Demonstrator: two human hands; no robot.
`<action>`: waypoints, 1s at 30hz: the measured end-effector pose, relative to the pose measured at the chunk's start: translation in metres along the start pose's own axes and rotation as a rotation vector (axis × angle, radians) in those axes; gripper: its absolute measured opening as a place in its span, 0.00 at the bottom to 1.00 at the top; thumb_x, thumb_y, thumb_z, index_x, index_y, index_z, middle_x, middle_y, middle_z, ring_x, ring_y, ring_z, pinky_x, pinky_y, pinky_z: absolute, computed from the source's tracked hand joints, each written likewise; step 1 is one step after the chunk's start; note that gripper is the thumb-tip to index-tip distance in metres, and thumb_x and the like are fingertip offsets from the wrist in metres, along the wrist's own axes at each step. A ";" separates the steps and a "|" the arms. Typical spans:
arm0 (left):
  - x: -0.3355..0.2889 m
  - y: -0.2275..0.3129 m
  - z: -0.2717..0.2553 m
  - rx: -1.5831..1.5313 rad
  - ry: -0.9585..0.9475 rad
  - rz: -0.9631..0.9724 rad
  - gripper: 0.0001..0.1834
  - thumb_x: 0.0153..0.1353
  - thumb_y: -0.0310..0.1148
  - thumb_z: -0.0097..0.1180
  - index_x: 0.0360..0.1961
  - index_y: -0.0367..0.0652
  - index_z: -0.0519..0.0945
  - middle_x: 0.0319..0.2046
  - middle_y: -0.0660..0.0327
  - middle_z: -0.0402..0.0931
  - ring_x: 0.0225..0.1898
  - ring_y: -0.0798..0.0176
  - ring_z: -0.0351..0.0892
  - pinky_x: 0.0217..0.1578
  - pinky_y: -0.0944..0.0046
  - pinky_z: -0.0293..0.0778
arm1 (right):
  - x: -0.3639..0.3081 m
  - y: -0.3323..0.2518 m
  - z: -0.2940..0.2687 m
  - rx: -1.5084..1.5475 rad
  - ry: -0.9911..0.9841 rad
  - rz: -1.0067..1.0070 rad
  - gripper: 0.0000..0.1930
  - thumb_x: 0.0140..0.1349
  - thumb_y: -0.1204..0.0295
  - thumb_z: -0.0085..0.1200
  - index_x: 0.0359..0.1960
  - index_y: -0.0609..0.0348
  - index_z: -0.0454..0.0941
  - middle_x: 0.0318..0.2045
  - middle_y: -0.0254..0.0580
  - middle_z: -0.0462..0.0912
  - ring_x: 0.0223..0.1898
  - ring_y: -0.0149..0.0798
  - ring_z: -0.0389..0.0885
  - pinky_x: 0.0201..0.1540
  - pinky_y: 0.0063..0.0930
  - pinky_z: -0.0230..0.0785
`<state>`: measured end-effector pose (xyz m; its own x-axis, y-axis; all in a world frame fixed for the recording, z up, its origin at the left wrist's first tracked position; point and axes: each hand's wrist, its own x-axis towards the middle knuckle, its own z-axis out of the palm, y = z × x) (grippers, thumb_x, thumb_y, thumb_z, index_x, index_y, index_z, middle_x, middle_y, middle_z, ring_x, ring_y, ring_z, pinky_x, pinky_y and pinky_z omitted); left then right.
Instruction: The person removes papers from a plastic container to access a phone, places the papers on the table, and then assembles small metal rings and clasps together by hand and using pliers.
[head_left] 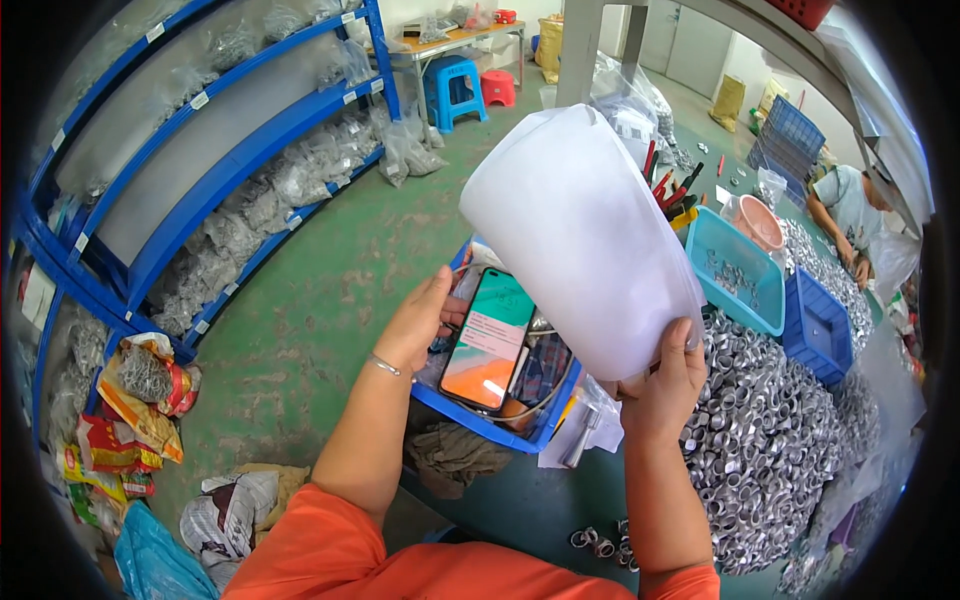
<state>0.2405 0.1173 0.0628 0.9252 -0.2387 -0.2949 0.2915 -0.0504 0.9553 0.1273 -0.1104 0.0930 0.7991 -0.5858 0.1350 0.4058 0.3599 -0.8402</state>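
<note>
The right hand [667,390] pinches a curled stack of white paper sheets [580,240] near its lower corner, held up and not yet set down. The left hand [428,318] has its fingers at a lit phone's [487,340] left edge, above a blue basket [538,440]; whether they grip it cannot be told. Beyond, heaped metal rings [760,450] lie loose on the tabletop [545,505], touched by neither hand.

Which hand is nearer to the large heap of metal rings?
Right. The right hand grips the white paper just left of the heap; the left hand is farther off, beside the phone.
</note>
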 end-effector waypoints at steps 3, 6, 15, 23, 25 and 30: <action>-0.002 0.001 0.004 -0.028 0.035 0.012 0.31 0.65 0.61 0.38 0.52 0.45 0.71 0.34 0.61 0.78 0.33 0.69 0.72 0.37 0.65 0.64 | 0.002 0.001 -0.003 0.010 -0.014 0.004 0.15 0.68 0.60 0.47 0.41 0.61 0.74 0.29 0.33 0.78 0.25 0.23 0.73 0.24 0.17 0.65; -0.001 0.000 0.003 -0.046 0.040 0.012 0.30 0.65 0.60 0.38 0.52 0.45 0.71 0.34 0.61 0.78 0.33 0.69 0.72 0.36 0.65 0.64 | 0.004 0.002 0.000 -0.009 0.048 -0.014 0.15 0.68 0.60 0.47 0.41 0.62 0.74 0.30 0.34 0.79 0.25 0.23 0.74 0.25 0.17 0.66; 0.001 -0.003 -0.003 -0.024 -0.015 0.016 0.37 0.64 0.62 0.39 0.59 0.40 0.66 0.38 0.58 0.78 0.37 0.68 0.73 0.38 0.66 0.66 | 0.004 0.001 -0.001 -0.006 0.057 0.001 0.16 0.68 0.60 0.46 0.46 0.61 0.72 0.33 0.35 0.79 0.25 0.25 0.76 0.22 0.18 0.67; -0.003 0.001 0.000 0.011 -0.007 0.032 0.36 0.64 0.61 0.40 0.58 0.40 0.66 0.38 0.58 0.78 0.37 0.68 0.73 0.37 0.67 0.67 | 0.004 0.000 -0.009 0.020 -0.087 0.017 0.16 0.69 0.60 0.46 0.46 0.60 0.72 0.31 0.34 0.79 0.23 0.25 0.74 0.21 0.18 0.66; -0.002 0.000 -0.001 0.016 -0.003 0.030 0.35 0.65 0.61 0.40 0.58 0.40 0.67 0.38 0.58 0.78 0.37 0.68 0.73 0.37 0.67 0.67 | 0.004 -0.001 -0.003 0.003 -0.033 0.014 0.15 0.69 0.60 0.46 0.46 0.60 0.72 0.31 0.34 0.78 0.23 0.25 0.74 0.20 0.18 0.66; -0.003 0.003 0.001 0.031 0.004 0.033 0.34 0.65 0.60 0.39 0.57 0.40 0.67 0.38 0.59 0.78 0.37 0.67 0.73 0.37 0.67 0.66 | 0.006 0.003 -0.003 -0.021 0.067 0.002 0.15 0.69 0.61 0.45 0.46 0.60 0.72 0.31 0.34 0.79 0.23 0.25 0.74 0.20 0.18 0.66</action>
<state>0.2383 0.1164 0.0663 0.9352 -0.2370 -0.2631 0.2530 -0.0726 0.9647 0.1317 -0.1149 0.0894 0.7683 -0.6325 0.0982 0.3942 0.3467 -0.8511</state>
